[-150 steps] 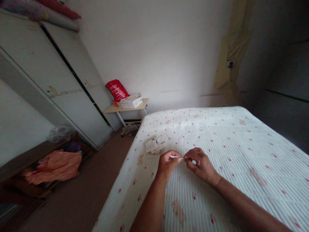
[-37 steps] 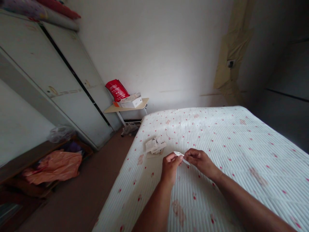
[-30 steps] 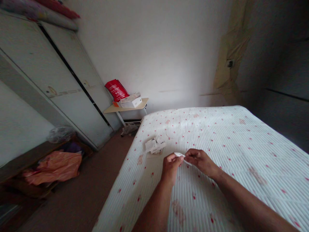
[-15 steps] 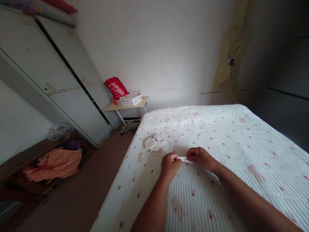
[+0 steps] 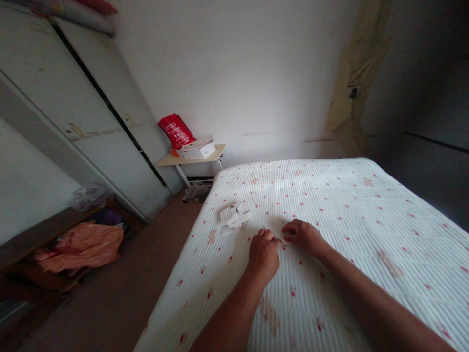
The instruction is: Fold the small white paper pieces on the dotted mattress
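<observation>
Over the patterned white bedspread point(image 5: 300, 293), my left hand point(image 5: 264, 249) and my right hand point(image 5: 302, 236) are close together with fingers pinched. A thin pale strip point(image 5: 285, 244) shows in the small gap between them, its ends hidden by the fingers. Both hands grip this strip, seen nearly edge-on. Just beyond my left hand, to the upper left, crumpled white printed papers point(image 5: 235, 215) lie in a small pile on the bed.
A small table point(image 5: 169, 160) past the bed's far left corner bears a red bag point(image 5: 176, 131) and a white box point(image 5: 199, 151). Wardrobe doors point(image 5: 106, 146) stand on the left. An orange plastic bag point(image 5: 86, 244) lies on a low wooden shelf at the lower left.
My left hand has turned over and shifted slightly right, so its back shows more. The pale strip between the hands looks thinner and less of it shows.
</observation>
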Motion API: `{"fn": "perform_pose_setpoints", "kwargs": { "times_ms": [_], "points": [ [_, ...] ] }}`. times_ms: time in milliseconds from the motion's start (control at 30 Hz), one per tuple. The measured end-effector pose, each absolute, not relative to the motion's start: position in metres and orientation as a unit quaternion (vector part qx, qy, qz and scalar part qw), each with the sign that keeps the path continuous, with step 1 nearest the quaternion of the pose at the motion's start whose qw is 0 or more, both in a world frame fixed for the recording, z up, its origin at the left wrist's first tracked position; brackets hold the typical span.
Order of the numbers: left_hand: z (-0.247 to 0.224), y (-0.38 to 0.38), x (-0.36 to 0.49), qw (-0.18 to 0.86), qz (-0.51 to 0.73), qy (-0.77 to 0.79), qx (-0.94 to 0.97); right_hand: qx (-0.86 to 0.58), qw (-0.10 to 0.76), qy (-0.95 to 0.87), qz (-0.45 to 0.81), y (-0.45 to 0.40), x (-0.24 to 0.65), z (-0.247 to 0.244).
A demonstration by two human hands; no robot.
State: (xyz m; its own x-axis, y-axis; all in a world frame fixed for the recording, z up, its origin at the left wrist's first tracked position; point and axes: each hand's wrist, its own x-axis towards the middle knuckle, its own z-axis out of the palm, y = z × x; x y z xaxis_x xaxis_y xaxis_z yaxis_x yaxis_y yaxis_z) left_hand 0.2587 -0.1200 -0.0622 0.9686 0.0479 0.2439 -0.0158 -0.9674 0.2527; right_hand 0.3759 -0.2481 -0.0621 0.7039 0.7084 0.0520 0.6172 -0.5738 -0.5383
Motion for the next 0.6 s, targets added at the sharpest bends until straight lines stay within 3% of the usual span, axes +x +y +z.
{"fn": "perform_pose_setpoints", "kwargs": {
  "times_ms": [233,433,600],
  "points": [
    [-0.068,-0.122,0.251,0.05,0.123,-0.023,0.991,-0.9,0.302,-0.304,0.081,-0.246,0.384,-0.068],
    [-0.072,-0.129,0.249,0.017,0.135,-0.018,0.991,-0.931,0.214,-0.285,0.075,-0.231,0.371,-0.059],
    [-0.071,-0.132,0.247,0.034,0.129,-0.006,0.991,-0.933,0.201,-0.28,0.106,-0.228,0.375,-0.055]
  ]
}}
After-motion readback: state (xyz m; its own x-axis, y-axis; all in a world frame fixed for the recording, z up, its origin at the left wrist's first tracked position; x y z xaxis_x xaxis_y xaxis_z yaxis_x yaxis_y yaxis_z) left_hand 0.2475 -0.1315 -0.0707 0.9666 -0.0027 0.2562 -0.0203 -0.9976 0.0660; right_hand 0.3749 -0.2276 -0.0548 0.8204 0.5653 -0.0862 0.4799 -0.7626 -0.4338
